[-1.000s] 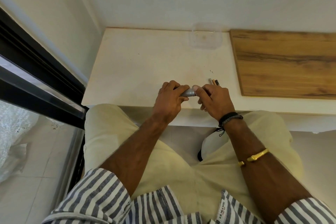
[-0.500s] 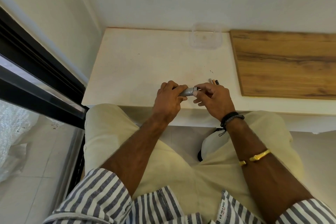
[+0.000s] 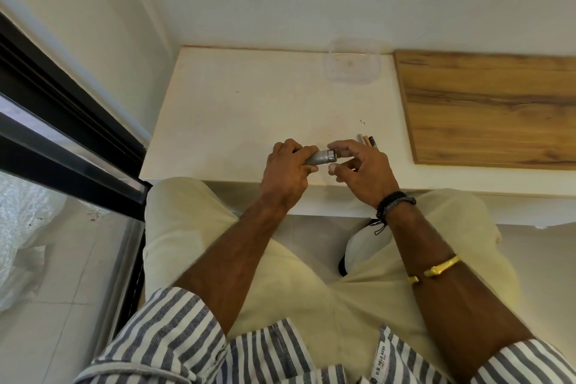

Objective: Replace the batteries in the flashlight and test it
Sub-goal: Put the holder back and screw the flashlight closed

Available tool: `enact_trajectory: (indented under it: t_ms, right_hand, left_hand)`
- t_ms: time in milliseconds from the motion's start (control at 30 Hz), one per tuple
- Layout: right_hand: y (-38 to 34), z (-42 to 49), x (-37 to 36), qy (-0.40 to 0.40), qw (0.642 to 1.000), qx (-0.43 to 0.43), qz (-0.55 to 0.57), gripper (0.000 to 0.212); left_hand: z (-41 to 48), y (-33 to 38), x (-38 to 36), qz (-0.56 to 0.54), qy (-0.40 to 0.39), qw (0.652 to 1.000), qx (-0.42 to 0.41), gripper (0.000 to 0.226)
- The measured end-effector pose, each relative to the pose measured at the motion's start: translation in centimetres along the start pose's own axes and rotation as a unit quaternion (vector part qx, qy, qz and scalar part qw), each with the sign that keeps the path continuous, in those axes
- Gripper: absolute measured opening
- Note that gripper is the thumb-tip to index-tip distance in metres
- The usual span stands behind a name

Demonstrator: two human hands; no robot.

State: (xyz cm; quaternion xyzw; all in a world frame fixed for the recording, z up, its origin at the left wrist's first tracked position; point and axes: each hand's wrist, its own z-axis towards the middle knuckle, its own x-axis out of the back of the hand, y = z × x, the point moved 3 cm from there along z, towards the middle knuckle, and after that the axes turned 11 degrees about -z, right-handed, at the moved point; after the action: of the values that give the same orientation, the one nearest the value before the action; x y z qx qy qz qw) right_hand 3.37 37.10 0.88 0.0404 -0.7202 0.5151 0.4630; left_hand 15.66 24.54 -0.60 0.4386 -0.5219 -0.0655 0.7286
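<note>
Right hand (image 3: 363,170) newly open — off flashlight (image 3: 321,156)

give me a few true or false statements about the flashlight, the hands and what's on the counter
1. The left hand is wrapped around the silver flashlight. True.
2. The right hand grips the flashlight's whole barrel. False: its fingers are spread loosely at the flashlight's end.
3. Batteries lie on the white counter just beyond the right hand. True.
4. The clear plastic container sits on the wooden board. False: it stands on the white counter, left of the board.
5. The flashlight rests flat on the counter. False: it is held in the left hand.
</note>
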Motion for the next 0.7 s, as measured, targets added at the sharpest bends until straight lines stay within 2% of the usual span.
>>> enact_trajectory:
  t_ms: [200,333,400,500,600,700]
  right_hand:
    - [0.15,0.02,0.26,0.014,0.999,-0.027,0.013,0.021]
    - [0.29,-0.18,0.22,0.031,0.996,-0.066,-0.045,0.048]
    - [0.38,-0.23,0.08,0.042,0.995,-0.077,-0.049,0.047]
    - [0.16,-0.13,0.08,0.029,0.998,-0.047,0.018,0.027]
    - [0.11,0.06,0.04,0.019,0.999,0.01,0.027,0.035]
    - [0.14,0.03,0.13,0.027,0.999,0.003,0.027,0.027]
  left_hand:
    - [0.02,0.48,0.05,0.015,0.002,1.0,-0.023,0.034]
    - [-0.19,0.82,0.04,0.019,-0.004,0.999,-0.047,0.034]
    - [-0.19,0.79,0.05,0.013,-0.001,0.999,-0.044,0.034]
    - [-0.03,0.64,0.08,0.002,0.001,1.0,-0.027,0.035]
    - [-0.04,0.46,0.1,-0.003,0.002,1.0,-0.02,0.036]
    - [-0.09,0.48,0.1,-0.003,0.0,1.0,-0.021,0.036]
